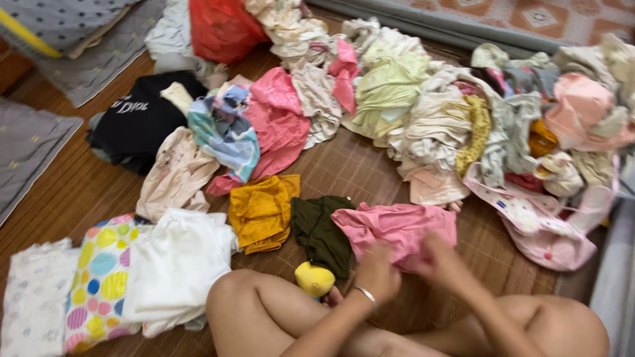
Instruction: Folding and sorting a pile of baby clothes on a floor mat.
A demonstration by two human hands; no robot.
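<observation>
Bare knees (264,311) lay lowest in frame, on a woven floor mat (357,168). Lower left: folded white garment (175,264). Centre: yellow ball (314,279), dark green cloth (322,233). Left hand (377,272) and right hand (444,261), fingers closed, gripped a pink garment (397,228), lower centre. Upper right: unsorted clothes pile (463,112).

Beyond the fingers (387,254), bare woven mat (357,172) lies open; a dark green garment (321,231) and yellow toy (314,279) crowd their left.
</observation>
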